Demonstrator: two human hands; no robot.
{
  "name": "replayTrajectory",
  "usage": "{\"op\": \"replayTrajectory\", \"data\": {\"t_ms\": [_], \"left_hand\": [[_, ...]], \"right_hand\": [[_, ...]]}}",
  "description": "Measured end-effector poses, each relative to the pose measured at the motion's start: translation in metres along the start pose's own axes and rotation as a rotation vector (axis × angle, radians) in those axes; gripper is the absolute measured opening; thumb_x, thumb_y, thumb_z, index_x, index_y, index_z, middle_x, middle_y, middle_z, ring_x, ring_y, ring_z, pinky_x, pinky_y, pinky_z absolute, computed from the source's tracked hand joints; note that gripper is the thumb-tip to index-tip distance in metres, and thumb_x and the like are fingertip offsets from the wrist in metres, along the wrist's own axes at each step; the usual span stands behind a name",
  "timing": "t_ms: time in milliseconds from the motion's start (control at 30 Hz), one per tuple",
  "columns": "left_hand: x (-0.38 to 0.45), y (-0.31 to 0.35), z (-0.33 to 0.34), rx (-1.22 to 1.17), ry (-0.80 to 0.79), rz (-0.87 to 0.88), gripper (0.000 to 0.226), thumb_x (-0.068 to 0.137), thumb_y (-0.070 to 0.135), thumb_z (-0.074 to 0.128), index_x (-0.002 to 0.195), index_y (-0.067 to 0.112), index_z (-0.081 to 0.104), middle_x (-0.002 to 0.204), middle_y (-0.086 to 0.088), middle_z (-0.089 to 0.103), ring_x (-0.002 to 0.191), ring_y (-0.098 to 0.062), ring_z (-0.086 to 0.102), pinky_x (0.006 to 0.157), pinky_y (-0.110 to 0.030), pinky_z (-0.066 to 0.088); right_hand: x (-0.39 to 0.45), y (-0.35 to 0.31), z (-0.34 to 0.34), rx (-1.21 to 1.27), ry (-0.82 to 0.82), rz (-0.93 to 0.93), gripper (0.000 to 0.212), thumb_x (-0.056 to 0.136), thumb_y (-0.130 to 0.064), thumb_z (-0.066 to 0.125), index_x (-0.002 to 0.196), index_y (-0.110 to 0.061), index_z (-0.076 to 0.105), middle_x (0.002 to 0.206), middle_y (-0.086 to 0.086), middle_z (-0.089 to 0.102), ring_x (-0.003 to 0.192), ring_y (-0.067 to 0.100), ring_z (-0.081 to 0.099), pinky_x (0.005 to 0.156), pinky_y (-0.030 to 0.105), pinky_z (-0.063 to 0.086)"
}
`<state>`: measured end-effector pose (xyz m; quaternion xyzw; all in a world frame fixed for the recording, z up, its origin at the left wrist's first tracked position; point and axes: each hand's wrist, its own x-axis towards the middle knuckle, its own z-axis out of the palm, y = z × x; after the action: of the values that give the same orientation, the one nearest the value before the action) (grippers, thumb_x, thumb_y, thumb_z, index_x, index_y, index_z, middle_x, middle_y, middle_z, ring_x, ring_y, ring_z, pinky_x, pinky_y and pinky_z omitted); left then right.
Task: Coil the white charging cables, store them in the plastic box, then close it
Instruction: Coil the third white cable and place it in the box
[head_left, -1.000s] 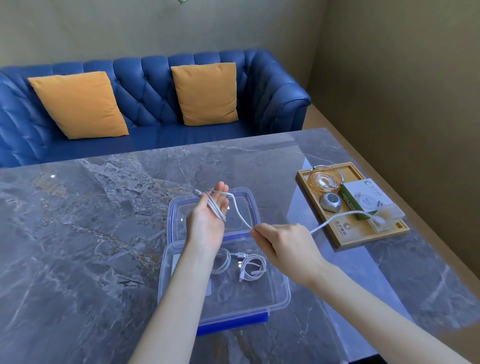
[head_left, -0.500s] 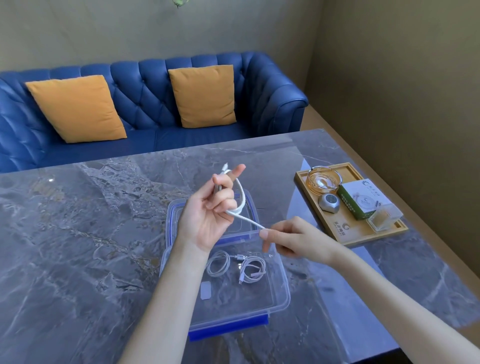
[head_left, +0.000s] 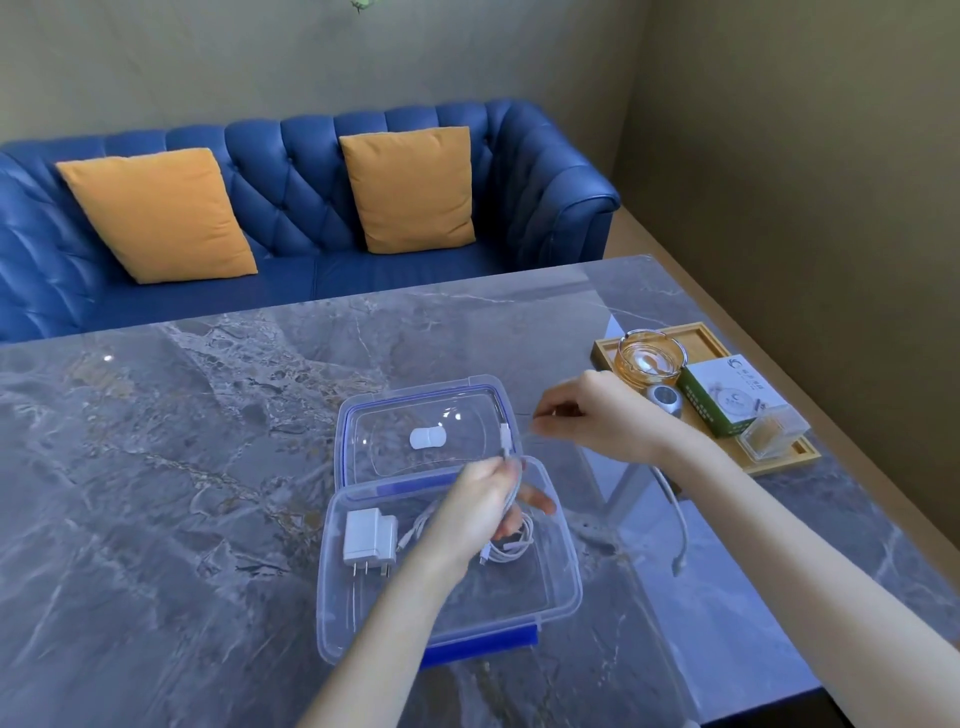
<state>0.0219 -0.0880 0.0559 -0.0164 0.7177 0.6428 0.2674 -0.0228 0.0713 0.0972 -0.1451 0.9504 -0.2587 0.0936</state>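
A clear plastic box (head_left: 563, 577) with blue clips stands open on the marble table, its lid (head_left: 363, 410) lying flat behind it. Inside lie a white charger plug (head_left: 366, 535) and a coiled white cable (head_left: 511, 551). My left hand (head_left: 475, 512) hovers over the box, shut on loops of another white cable (head_left: 511, 480), one plug end sticking up. My right hand (head_left: 597, 415) pinches the same cable further along, to the right of the lid. The cable's free end (head_left: 678, 540) hangs below my right wrist.
A wooden tray (head_left: 779, 462) at the table's right edge holds a glass ashtray (head_left: 652, 356), a green-and-white carton (head_left: 727, 395), a small grey device and a clear toothpick box. A blue sofa (head_left: 540, 208) with two orange cushions stands beyond the table.
My left hand dropped from above the lid down over the box, still gripping the loops. My right hand swung right and up, drawing the cable out. The view shifted, showing the charger plug.
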Motion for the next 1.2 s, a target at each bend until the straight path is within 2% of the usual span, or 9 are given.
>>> {"op": "replayTrajectory", "data": {"t_ms": [100, 233, 367, 500, 700, 900, 1000, 1100, 1200], "left_hand": [[0.007, -0.006, 0.011, -0.179, 0.203, 0.106, 0.030, 0.100, 0.021, 0.030, 0.085, 0.016, 0.055, 0.064, 0.003, 0.070, 0.035, -0.006, 0.040, 0.038, -0.015, 0.035], [0.022, -0.001, 0.010, -0.465, 0.347, 0.178, 0.029, 0.099, 0.022, 0.030, 0.091, 0.017, 0.057, 0.065, -0.002, 0.065, 0.049, -0.008, 0.055, 0.050, -0.022, 0.042], [0.035, 0.009, -0.010, -0.904, 0.249, 0.124, 0.030, 0.099, 0.022, 0.029, 0.096, 0.010, 0.057, 0.061, 0.005, 0.073, 0.051, -0.004, 0.064, 0.044, -0.015, 0.048], [0.031, 0.022, -0.033, -1.210, 0.046, 0.147, 0.035, 0.099, 0.019, 0.028, 0.101, -0.002, 0.055, 0.050, 0.006, 0.063, 0.038, -0.001, 0.053, 0.043, -0.012, 0.045], [0.012, 0.027, -0.049, -1.143, -0.233, 0.206, 0.033, 0.082, 0.016, 0.043, 0.099, -0.002, 0.064, 0.039, 0.003, 0.040, 0.033, -0.010, 0.017, 0.036, -0.018, 0.021], [0.001, 0.014, -0.040, -0.939, -0.325, 0.153, 0.031, 0.072, 0.022, 0.054, 0.089, 0.003, 0.071, 0.045, 0.004, 0.017, 0.034, -0.010, 0.012, 0.037, -0.017, 0.017], [0.002, 0.003, -0.032, -0.870, -0.290, 0.107, 0.033, 0.079, 0.023, 0.045, 0.082, 0.004, 0.072, 0.044, 0.004, 0.014, 0.034, -0.009, 0.010, 0.033, -0.016, 0.022], [0.001, -0.004, -0.029, -0.874, -0.280, 0.088, 0.031, 0.078, 0.022, 0.046, 0.076, 0.005, 0.071, 0.043, 0.004, 0.013, 0.033, -0.009, 0.010, 0.031, -0.016, 0.026], [0.000, -0.008, -0.027, -0.876, -0.287, 0.068, 0.027, 0.073, 0.023, 0.050, 0.072, 0.006, 0.071, 0.042, 0.004, 0.012, 0.033, -0.010, 0.009, 0.031, -0.016, 0.022]], "right_hand": [[-0.006, -0.010, 0.002, 0.163, 0.014, -0.007, 0.018, 0.090, -0.015, 0.054, 0.096, -0.007, 0.068, 0.065, 0.000, 0.062, 0.046, 0.006, 0.054, 0.047, 0.014, 0.041], [-0.018, -0.023, 0.024, 0.489, -0.077, -0.034, 0.021, 0.096, -0.014, 0.043, 0.097, -0.011, 0.063, 0.062, -0.004, 0.056, 0.031, 0.005, 0.042, 0.035, 0.019, 0.040], [-0.029, -0.020, 0.044, 0.605, -0.217, -0.029, 0.026, 0.097, -0.014, 0.037, 0.102, 0.002, 0.057, 0.056, -0.008, 0.057, 0.033, 0.010, 0.044, 0.038, 0.023, 0.042], [-0.034, -0.007, 0.053, 0.684, -0.328, -0.014, 0.028, 0.097, -0.027, 0.041, 0.089, -0.012, 0.063, 0.052, -0.008, 0.044, 0.038, 0.009, 0.038, 0.042, 0.015, 0.037], [-0.030, 0.015, 0.052, 0.722, -0.297, 0.106, 0.040, 0.079, -0.051, 0.059, 0.056, -0.018, 0.057, 0.042, -0.007, 0.043, 0.040, 0.011, 0.037, 0.045, 0.015, 0.038], [-0.020, 0.022, 0.034, 1.088, -0.010, 0.162, 0.009, 0.083, -0.005, 0.063, 0.078, -0.012, 0.067, 0.047, -0.002, 0.059, 0.038, 0.009, 0.045, 0.040, 0.016, 0.041], [-0.016, 0.017, 0.021, 1.303, -0.080, 0.110, 0.006, 0.079, -0.008, 0.061, 0.082, -0.011, 0.065, 0.064, 0.005, 0.070, 0.048, 0.012, 0.055, 0.051, 0.019, 0.050], [-0.017, 0.014, 0.020, 1.483, -0.246, 0.048, 0.030, 0.076, -0.010, 0.051, 0.103, -0.006, 0.062, 0.087, 0.010, 0.073, 0.071, 0.016, 0.065, 0.067, 0.024, 0.055], [-0.017, 0.009, 0.035, 1.484, -0.129, 0.029, 0.021, 0.077, -0.007, 0.061, 0.098, -0.005, 0.065, 0.078, 0.005, 0.073, 0.067, 0.013, 0.064, 0.067, 0.021, 0.054]]}}
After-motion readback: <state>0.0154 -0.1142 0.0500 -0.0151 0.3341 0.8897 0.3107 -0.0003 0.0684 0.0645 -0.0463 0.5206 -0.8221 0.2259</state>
